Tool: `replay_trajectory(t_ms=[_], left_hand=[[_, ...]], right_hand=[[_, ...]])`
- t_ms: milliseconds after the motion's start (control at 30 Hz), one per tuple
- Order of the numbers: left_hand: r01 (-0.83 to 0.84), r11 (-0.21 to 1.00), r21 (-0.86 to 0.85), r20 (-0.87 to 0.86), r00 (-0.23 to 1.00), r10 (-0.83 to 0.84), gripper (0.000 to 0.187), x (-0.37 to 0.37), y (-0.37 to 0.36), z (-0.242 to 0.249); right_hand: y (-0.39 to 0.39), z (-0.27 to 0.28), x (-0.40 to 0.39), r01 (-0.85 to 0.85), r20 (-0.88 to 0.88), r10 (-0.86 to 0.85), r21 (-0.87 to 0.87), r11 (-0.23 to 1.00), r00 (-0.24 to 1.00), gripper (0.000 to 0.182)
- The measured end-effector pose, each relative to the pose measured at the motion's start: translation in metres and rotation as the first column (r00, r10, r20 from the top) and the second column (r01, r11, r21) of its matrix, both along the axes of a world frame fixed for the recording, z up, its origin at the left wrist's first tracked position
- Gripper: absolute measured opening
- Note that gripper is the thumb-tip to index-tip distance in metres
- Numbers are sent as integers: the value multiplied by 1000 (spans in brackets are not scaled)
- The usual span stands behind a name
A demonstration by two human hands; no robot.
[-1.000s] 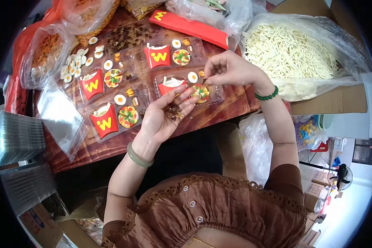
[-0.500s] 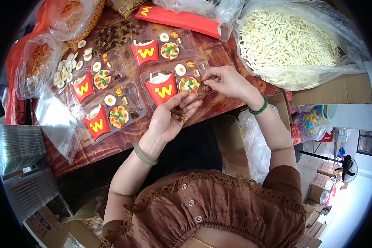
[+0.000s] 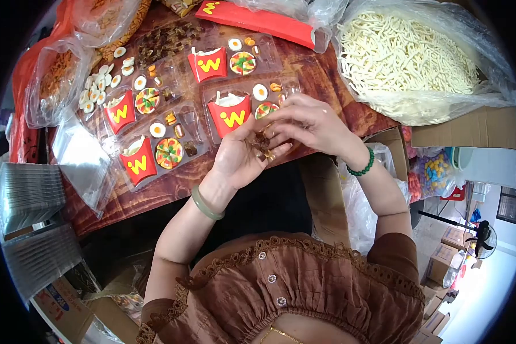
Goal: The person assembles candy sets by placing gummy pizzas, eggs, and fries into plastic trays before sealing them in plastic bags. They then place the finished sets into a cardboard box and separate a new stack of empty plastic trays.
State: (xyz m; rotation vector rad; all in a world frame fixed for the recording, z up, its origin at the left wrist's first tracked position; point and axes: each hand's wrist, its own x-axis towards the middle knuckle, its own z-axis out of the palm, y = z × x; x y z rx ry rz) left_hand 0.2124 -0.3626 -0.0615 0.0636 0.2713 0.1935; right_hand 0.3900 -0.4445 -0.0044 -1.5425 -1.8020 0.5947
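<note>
Cluttered wooden table (image 3: 332, 109), 4 clear trays around the nearest tray (image 3: 249, 106). Left hand (image 3: 241, 155) cupped just in front of that tray, holding brown candies (image 3: 262, 143). Right hand (image 3: 309, 123) over them, fingertips pinching at the pile. Fries box, pizza, egg already in every tray; judging by that, only small brown pieces left for the nearest one.

Candy trays (image 3: 155, 123) left of noodle bag (image 3: 413, 63)
</note>
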Motion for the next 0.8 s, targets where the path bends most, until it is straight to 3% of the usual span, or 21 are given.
replay_trajectory(t_ms=[67, 167, 233, 267, 333, 467, 567, 633, 700, 733, 800], left_hand=[[8, 1000, -11, 70, 998, -7, 45, 3, -1, -5], [-4, 1000, 19, -17, 1000, 4, 44, 3, 1, 0], [39, 996, -75, 137, 990, -29, 42, 0, 4, -5], [37, 996, -78, 136, 990, -26, 42, -1, 5, -7], [68, 984, -167, 200, 979, -34, 40, 0, 8, -4], [85, 986, -147, 125, 990, -67, 40, 4, 8, 6], [13, 987, -158, 62, 998, -3, 40, 9, 10, 3], [10, 998, -65, 17, 1000, -9, 34, 9, 14, 11], [-6, 1000, 24, -51, 999, 7, 32, 6, 16, 15], [-12, 994, 112, -122, 992, 26, 29, 4, 17, 18], [-10, 982, 190, -120, 992, 33, 28, 6, 14, 22]], right_hand=[[5, 2, -2, -57, 40, 58, -20, 998, 998, 17], [11, 0, 0, -147, 88, 148, -10, 989, 985, 12], [9, 5, 0, -129, -20, 128, -89, 988, 992, 11], [9, 4, -1, -132, -22, 130, -92, 987, 991, 11], [8, 3, -2, -206, 17, 205, 24, 978, 979, 11], [10, 4, -7, -234, 72, 234, -1, 972, 970, 13], [14, 4, -7, -237, 145, 226, 63, 969, 963, 13], [10, 12, -10, 12, -85, -22, -115, 993, 996, 16], [11, 18, -8, 175, -199, -237, -287, 942, 951, 15], [13, 8, -2, 190, -295, -289, -321, 928, 911, 13], [14, 9, -2, 184, -278, -278, -320, 929, 919, 13]])
